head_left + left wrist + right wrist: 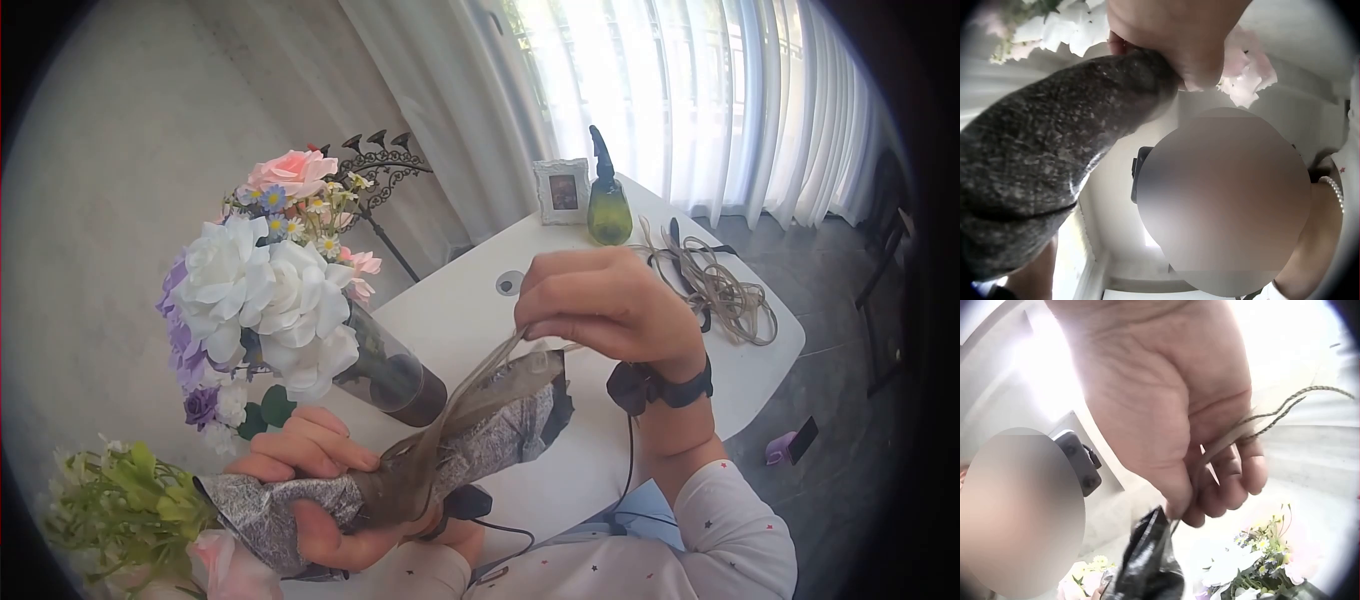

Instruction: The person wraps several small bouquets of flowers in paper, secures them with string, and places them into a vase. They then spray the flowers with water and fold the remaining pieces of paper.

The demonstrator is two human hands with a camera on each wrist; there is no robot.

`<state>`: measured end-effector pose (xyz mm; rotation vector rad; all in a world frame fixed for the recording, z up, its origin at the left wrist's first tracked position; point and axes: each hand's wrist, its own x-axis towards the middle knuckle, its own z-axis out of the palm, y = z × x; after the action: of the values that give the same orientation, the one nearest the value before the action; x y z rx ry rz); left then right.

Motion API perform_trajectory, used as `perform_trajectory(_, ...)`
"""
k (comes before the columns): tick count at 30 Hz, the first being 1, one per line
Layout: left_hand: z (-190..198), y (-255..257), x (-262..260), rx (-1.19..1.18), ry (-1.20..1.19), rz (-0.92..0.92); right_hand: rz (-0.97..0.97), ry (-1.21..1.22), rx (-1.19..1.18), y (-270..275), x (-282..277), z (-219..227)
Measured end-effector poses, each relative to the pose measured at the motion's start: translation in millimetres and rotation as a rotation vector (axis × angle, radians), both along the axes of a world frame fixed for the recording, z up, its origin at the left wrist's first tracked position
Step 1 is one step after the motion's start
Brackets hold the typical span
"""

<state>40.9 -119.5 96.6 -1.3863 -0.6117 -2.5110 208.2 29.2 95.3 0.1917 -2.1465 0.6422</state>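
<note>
My left hand (302, 447) grips a bouquet wrapped in mottled grey paper (505, 430), its fingers and thumb on either side of the wrapping. Green sprigs (135, 500) and a pale pink rose (232, 568) stick out at the lower left of the head view. A sheer brownish ribbon (432, 440) passes around the wrapped stems. With thumb and fingers, my right hand (612, 303) pinches the ribbon's strands above the stem end. Thin twisted cord ends (1291, 403) trail past the fingers in the right wrist view. Dark crinkled wrapping (1150, 562) shows below that hand.
A dark glass vase (395, 375) of white roses (265, 300) and other flowers lies tilted beyond the bouquet on the white table (440, 300). A picture frame (563, 192), green bottle (610, 212) and coiled cords (735, 300) are farther back. A black cable (628, 465) hangs from the right wrist.
</note>
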Motion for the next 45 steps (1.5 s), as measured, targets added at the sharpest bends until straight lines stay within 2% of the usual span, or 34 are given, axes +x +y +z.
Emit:
perform_trajectory(1, -0.6, -0.3, -4.0, 0.000, -0.002, 0.002, -0.015, 0.092, -0.029, 0.3, 0.9, 3.2)
perform_trajectory(2, -1.5, -0.5, -10.8, -0.071, 0.110, 0.115, -0.029, 0.184, -0.057, 0.7, 2.0, 6.4)
perform_trajectory(3, 2.8, 0.3, -11.6, -0.142, 0.222, 0.228, 0.056, 0.188, -0.115, 1.8, 6.5, 7.4)
perform_trajectory(4, 3.6, 4.0, -7.0, -0.142, 0.218, 0.231, 0.059, 0.184, -0.114, 1.4, 0.0, 5.0)
perform_trajectory(6, 6.0, 15.5, 7.0, -0.078, -0.106, 0.161, 0.594, 0.546, -0.270, -4.9, -21.2, -3.1)
perform_trajectory(7, 7.5, 9.0, -4.0, -0.223, 0.000, 0.183, 0.763, 0.582, -0.338, -15.8, -24.8, -4.6)
perform_trajectory(8, 3.3, 11.3, -2.1, -0.222, -0.001, 0.184, 0.763, 0.581, -0.338, -24.4, -21.7, -6.8)
perform_trajectory(10, 8.7, 21.7, 13.4, -0.167, -0.200, 0.265, 1.038, 0.331, -0.537, -34.9, -13.2, -9.3)
perform_trajectory(11, 9.2, 22.0, 12.3, -0.166, -0.200, 0.265, 1.038, 0.331, -0.537, -32.4, -10.9, -8.0)
perform_trajectory(13, 9.9, 21.8, 7.0, -0.071, -0.211, 0.206, 0.872, -0.146, -0.275, -22.5, -8.2, -2.1)
perform_trajectory(14, 9.3, 20.3, 3.4, -0.069, -0.210, 0.206, 0.872, -0.146, -0.274, -19.5, -9.2, -0.1)
perform_trajectory(16, 4.4, 14.1, -6.0, 0.133, -0.270, 0.104, 0.590, -0.194, -0.227, -13.3, -11.9, 0.9)
perform_trajectory(17, -0.3, 9.0, -12.3, 0.210, -0.183, -0.034, 0.568, -0.176, -0.316, -8.0, -13.1, -2.4)
perform_trajectory(18, 1.8, 9.3, -9.8, 0.210, -0.183, -0.035, 0.567, -0.175, -0.315, -3.9, -17.6, -6.8)
perform_trajectory(20, 7.7, 10.4, -2.0, 0.220, -0.250, 0.254, 0.671, 0.039, -0.548, 5.0, -28.8, -16.4)
perform_trajectory(22, 3.9, 8.3, -3.5, 0.216, -0.245, 0.279, 0.702, 0.057, -0.573, 14.9, -35.9, -23.0)
perform_trajectory(24, 0.3, 6.0, -7.7, 0.243, -0.085, 0.217, 0.756, 0.117, -0.667, 19.1, -45.2, -25.4)
perform_trajectory(26, 0.5, 9.6, -2.4, 0.296, -0.125, 0.206, 0.745, 0.136, -0.672, 23.4, -52.2, -26.4)
perform_trajectory(28, 3.1, 10.7, 1.6, 0.351, -0.166, 0.194, 0.676, 0.174, -0.993, 23.0, -56.0, -24.9)
perform_trajectory(29, 3.6, 10.2, 2.2, 0.376, -0.173, 0.144, 0.507, 0.154, -1.049, 20.4, -54.7, -21.1)
perform_trajectory(31, 2.9, 7.3, 0.2, 0.401, -0.180, 0.094, 0.470, 0.195, -1.112, 36.3, -60.8, -32.0)
perform_trajectory(32, 2.4, 3.2, -3.4, 0.391, -0.115, -0.011, 0.432, 0.236, -1.173, 44.6, -61.4, -35.7)
perform_trajectory(33, 3.9, 1.2, -4.5, 0.381, -0.050, -0.114, 0.395, 0.232, -1.175, 48.3, -58.7, -34.8)
perform_trajectory(37, 4.7, -2.2, -6.7, 0.392, -0.138, -0.173, 0.391, 0.183, -1.123, 56.5, -44.0, -32.7)
perform_trajectory(39, 3.0, -7.2, -11.2, 0.166, -0.083, -0.017, 0.336, 0.218, -1.080, 63.5, -38.0, -33.0)
perform_trajectory(42, 3.9, -3.9, -14.7, 0.111, 0.009, 0.058, 0.271, 0.294, -1.101, 62.7, -35.2, -29.1)
perform_trajectory(44, 3.3, 4.4, -4.0, 0.109, -0.022, 0.101, 0.249, 0.361, -1.141, 54.9, -33.6, -20.4)
perform_trajectory(45, 4.6, 7.9, 0.8, 0.108, -0.052, 0.143, 0.355, 0.458, -1.300, 45.7, -31.9, -12.7)
